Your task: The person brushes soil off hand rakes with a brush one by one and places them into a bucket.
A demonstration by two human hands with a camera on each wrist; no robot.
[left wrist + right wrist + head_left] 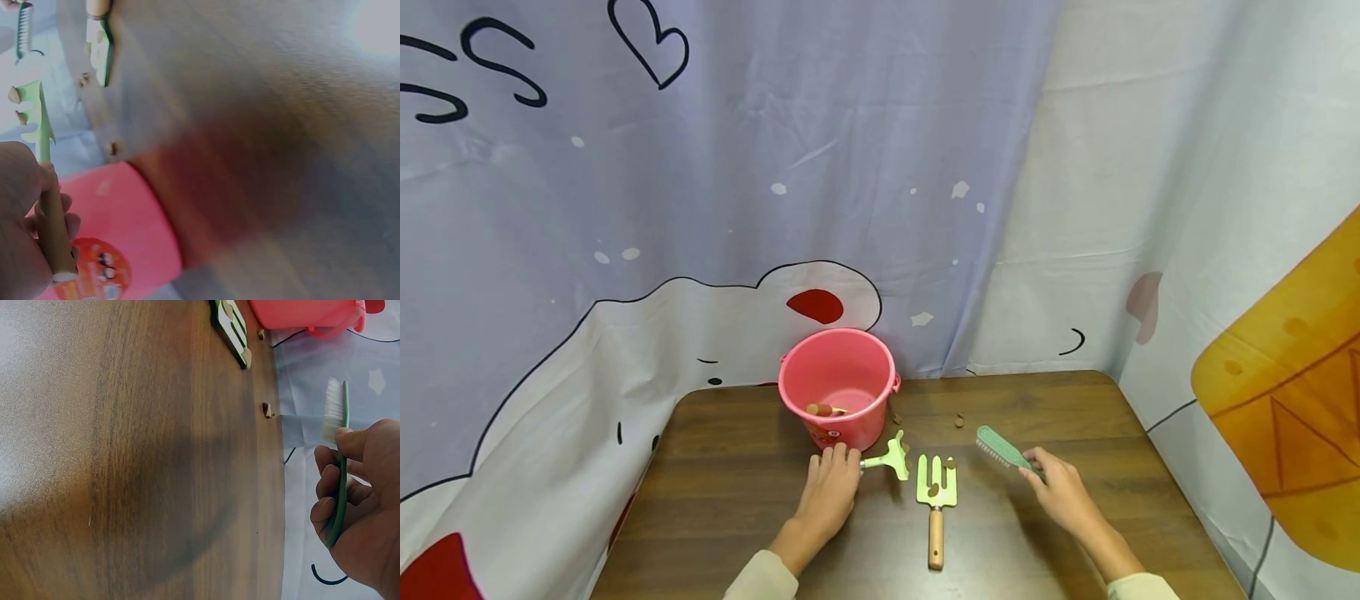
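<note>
My left hand (829,492) grips the wooden handle of a small light-green garden rake (895,457), held in front of the bucket. Small brown bits sit on its tines in the left wrist view. In my right hand (1063,492) is a green brush (997,442) with white bristles, raised above the table and pointing left. The right wrist view shows fingers curled round the brush handle (341,500). Between the hands lies a green garden fork (936,497) with a wooden handle, brown bits on its tines.
A pink bucket (874,358) stands at the back of the wooden table (700,492), with a wooden-handled tool (822,409) inside. Loose brown bits (958,421) lie right of the bucket. A printed curtain (865,167) hangs behind the table.
</note>
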